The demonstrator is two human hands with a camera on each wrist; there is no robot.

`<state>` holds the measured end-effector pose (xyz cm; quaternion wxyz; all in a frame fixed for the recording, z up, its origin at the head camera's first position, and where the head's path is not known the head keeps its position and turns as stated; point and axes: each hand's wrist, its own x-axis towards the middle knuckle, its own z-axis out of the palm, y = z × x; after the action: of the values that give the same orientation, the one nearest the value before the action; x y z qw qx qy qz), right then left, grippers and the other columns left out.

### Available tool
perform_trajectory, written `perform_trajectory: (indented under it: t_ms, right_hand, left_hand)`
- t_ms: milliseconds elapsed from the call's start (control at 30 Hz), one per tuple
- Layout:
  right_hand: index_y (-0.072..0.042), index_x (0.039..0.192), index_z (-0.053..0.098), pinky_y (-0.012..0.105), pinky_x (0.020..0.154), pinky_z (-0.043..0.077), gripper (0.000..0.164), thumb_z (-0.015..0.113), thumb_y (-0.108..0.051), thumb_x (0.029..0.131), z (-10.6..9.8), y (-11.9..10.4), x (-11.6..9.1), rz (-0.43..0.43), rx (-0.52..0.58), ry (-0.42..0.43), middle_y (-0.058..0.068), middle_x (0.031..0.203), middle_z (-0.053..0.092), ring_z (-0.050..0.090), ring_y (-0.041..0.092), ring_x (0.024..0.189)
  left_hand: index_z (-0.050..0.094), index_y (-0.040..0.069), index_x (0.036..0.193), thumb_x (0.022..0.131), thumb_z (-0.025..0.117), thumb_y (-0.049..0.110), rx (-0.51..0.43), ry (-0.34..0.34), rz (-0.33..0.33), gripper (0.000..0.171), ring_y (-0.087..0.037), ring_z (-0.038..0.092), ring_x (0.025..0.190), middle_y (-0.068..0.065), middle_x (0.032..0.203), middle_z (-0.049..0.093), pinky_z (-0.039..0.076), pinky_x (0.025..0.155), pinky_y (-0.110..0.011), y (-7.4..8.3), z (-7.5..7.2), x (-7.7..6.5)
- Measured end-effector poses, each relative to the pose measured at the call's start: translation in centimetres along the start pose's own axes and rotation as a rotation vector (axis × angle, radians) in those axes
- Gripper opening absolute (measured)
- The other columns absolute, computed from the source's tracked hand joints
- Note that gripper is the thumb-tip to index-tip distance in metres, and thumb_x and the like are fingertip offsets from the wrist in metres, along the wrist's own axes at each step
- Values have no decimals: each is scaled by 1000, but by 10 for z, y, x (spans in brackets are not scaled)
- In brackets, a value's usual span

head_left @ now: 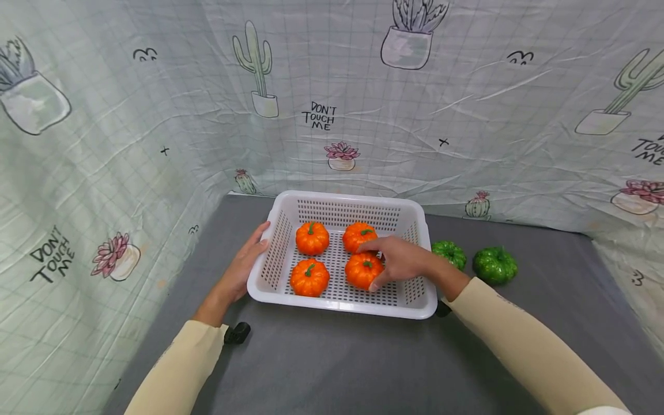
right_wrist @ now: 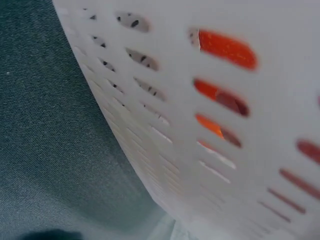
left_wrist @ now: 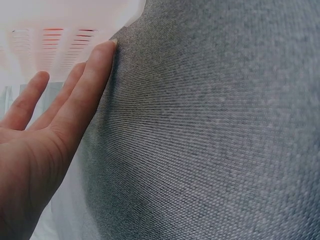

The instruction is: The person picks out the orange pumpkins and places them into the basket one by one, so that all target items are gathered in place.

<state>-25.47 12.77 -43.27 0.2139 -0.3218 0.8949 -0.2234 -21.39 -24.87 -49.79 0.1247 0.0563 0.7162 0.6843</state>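
Note:
A white perforated plastic basket (head_left: 339, 308) holds several small orange pumpkins with green stems. Inside it, my right hand (head_left: 407, 258) pinches the front right pumpkin (head_left: 363, 271) between thumb and fingers. Just behind that one sits the back right pumpkin (head_left: 357, 235), partly covered by my fingers. On the left side are the back left pumpkin (head_left: 312, 238) and the front left pumpkin (head_left: 309, 278). My left hand (head_left: 242, 265) touches the basket's left side with extended fingers (left_wrist: 82, 90). The right wrist view shows the perforated basket wall (right_wrist: 170, 120), which hides the right hand's grip.
Two green pumpkins lie right of the basket: a nearer one (head_left: 449, 254) partly behind my forearm and a farther one (head_left: 495, 266). A dark grey cloth (head_left: 332, 363) covers the table. Behind and left hangs a cactus-printed curtain (head_left: 363, 127).

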Motion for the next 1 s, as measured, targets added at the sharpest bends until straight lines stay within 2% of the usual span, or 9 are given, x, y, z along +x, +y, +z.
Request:
perform_trajectory:
  t_ms: [300,600,800,1000]
  right_hand:
    - [-15,144,61,51,115,45,82,94,-42,74,4,2,3,-8,-73,-19,5,143,65,58,26,128]
    - [-15,143,61,49,115,44,82,94,-45,74,9,3,6,11,-100,-40,5,141,66,58,25,127]
    - [-14,141,61,49,113,46,85,93,-50,71,11,3,8,-6,-128,-24,5,138,67,60,25,123]
    - [-12,146,58,49,115,44,88,92,-51,73,12,-2,6,-5,-142,-14,5,144,64,59,28,131]
  left_hand:
    - [12,39,167,113,36,42,-10,8,-3,59,-46,42,142,-11,173,20,54,98,-44,-2,3,5]
    - [13,39,167,113,36,42,-6,5,2,59,-46,42,142,-12,173,20,53,99,-46,-3,2,6]
    - [13,39,167,113,37,43,-4,20,-3,60,-46,42,142,-12,173,20,53,99,-46,-2,1,7]
    - [13,41,167,113,37,43,3,16,-5,59,-47,42,143,-11,174,20,54,100,-47,-2,-1,6]
